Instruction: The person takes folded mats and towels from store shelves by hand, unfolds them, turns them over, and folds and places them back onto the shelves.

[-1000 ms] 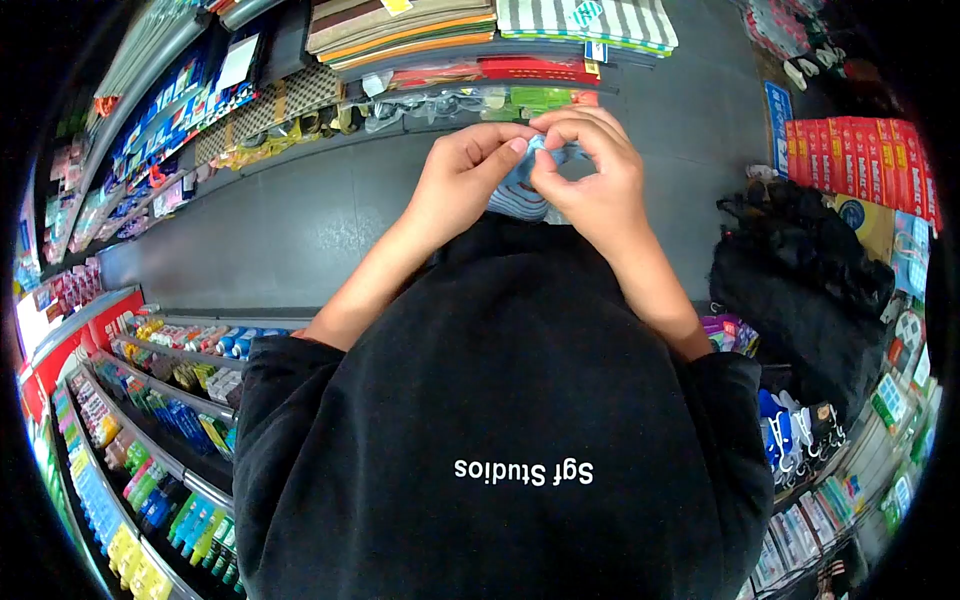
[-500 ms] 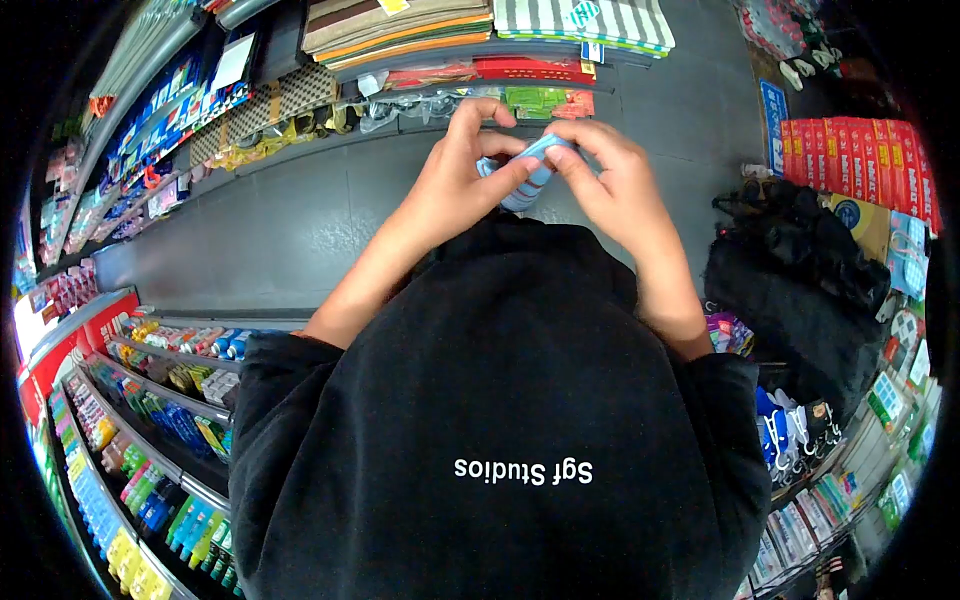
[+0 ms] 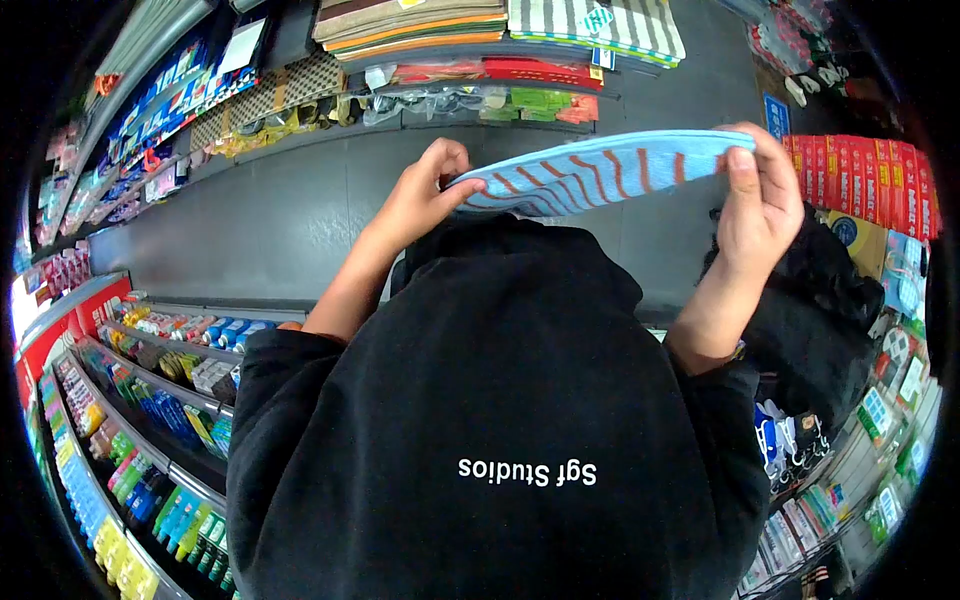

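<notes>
A light blue cloth (image 3: 590,175) with wavy brown stripes is stretched out sideways in front of my chest. Its upper edge is pulled fairly taut, and the striped part hangs below it. My left hand (image 3: 425,200) pinches the cloth's left end between thumb and curled fingers. At the other end, my right hand (image 3: 760,205) grips the right corner, thumb on the near face and fingers behind. Part of the cloth's lower edge is hidden behind my black shirt (image 3: 500,380). What exact kind of cloth it is, I cannot tell.
Ahead, a shelf holds stacked folded mats (image 3: 410,25) and a striped textile (image 3: 600,30). Bottles and packets line the shelves (image 3: 160,430) at my lower left. Red boxes (image 3: 860,180) and a dark furry pile (image 3: 810,300) are on the right. Grey floor (image 3: 240,230) lies between.
The cloth was bunched small between both hands close together; now it is spread wide. My right hand has moved far to the right, my left slightly left and down.
</notes>
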`<state>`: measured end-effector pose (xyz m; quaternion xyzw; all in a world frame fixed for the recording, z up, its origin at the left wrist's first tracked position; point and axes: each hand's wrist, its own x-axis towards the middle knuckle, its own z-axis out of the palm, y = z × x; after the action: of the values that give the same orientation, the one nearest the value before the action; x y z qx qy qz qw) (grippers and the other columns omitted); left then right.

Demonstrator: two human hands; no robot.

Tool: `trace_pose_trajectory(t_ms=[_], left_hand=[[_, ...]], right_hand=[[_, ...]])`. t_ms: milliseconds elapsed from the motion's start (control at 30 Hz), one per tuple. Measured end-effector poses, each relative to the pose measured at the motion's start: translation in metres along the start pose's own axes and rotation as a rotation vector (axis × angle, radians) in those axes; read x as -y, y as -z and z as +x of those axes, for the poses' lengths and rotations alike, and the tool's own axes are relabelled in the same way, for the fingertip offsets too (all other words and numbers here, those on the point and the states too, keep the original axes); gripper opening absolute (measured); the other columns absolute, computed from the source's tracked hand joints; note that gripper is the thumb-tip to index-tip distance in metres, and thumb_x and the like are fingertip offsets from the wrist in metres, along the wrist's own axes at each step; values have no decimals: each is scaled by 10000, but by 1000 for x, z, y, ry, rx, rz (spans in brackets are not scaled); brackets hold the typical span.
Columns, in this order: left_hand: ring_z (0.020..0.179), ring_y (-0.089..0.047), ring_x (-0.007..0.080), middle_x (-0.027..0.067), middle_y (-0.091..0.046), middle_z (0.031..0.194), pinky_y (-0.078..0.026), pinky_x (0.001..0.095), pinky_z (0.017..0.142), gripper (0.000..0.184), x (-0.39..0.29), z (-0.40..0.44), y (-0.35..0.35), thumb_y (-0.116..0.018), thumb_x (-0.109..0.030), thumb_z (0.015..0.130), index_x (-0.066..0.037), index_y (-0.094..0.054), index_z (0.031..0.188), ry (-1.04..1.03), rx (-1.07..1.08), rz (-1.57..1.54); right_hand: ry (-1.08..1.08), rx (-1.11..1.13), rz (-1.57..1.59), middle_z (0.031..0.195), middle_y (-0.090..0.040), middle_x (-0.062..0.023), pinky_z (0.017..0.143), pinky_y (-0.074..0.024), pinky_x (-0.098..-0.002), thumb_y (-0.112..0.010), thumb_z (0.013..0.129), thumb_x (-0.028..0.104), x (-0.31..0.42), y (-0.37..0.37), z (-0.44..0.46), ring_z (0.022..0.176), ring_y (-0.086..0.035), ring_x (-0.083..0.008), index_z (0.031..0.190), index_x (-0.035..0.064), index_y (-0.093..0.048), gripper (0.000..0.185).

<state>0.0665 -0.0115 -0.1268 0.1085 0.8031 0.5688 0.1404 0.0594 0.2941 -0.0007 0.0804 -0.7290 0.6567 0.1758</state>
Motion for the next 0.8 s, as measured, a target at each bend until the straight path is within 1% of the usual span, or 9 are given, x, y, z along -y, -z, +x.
trace_pose_trajectory(t_ms=[33,67,100,300,333,400,467,633,800], left_hand=[[730,-534,97,41,-529,807,-426,245,635,283,2,-2,-1,-682,-128,788,-29,-457,927,1,-3,-1],[708,-519,103,37,-537,791,-420,247,618,249,4,-4,-3,-681,-118,785,-26,-483,904,-35,-25,4],[685,-504,110,32,-544,775,-414,250,600,216,6,-5,-4,-681,-109,782,-24,-509,881,-71,-47,8],[746,-575,204,60,-624,871,-444,301,641,164,0,-1,-12,-683,-44,723,-41,-584,854,-351,-80,97],[746,-575,204,60,-624,871,-444,301,641,164,0,0,-12,-683,-44,723,-41,-584,854,-350,-83,96],[810,-596,242,69,-633,938,-455,335,680,172,-1,3,-11,-676,-28,692,-53,-592,840,-543,-91,275],[825,-598,248,70,-633,942,-458,341,692,184,-9,3,-11,-673,-25,686,-59,-601,851,-556,-79,328],[833,-595,263,70,-633,950,-465,351,728,219,-5,9,-27,-666,-18,679,-63,-622,889,-614,-96,382],[856,-589,265,91,-629,1039,-468,358,751,244,1,15,-32,-669,-51,709,-52,-642,952,-501,18,263]], right_hand=[[30,1,17,955,-603,-138,736,-428,-245,-552,863,49,0,4,1,833,-546,-140,1023,-78,-556,204],[48,-34,26,873,-606,-70,701,-449,-217,-587,849,56,4,2,3,755,-556,-103,985,-60,-575,179],[48,-31,26,873,-606,-70,701,-449,-217,-587,849,56,6,1,2,755,-556,-103,985,-60,-575,179],[150,-8,54,901,-618,-128,728,-458,-242,-576,847,48,15,-1,5,792,-575,-140,982,-75,-566,183],[162,7,78,913,-618,-150,740,-461,-256,-578,843,51,14,1,5,811,-582,-160,981,-78,-562,190],[171,11,88,903,-613,-156,734,-461,-260,-580,843,57,15,1,6,808,-580,-174,978,-81,-559,195],[181,13,98,893,-609,-162,728,-461,-265,-581,842,64,17,0,6,804,-578,-187,975,-84,-556,201],[286,79,137,830,-584,-181,610,-422,-251,-573,840,81,27,-10,3,737,-558,-215,947,-92,-548,205],[284,90,145,822,-585,-188,580,-406,-248,-594,832,107,28,-5,6,720,-556,-211,948,-83,-551,227]])
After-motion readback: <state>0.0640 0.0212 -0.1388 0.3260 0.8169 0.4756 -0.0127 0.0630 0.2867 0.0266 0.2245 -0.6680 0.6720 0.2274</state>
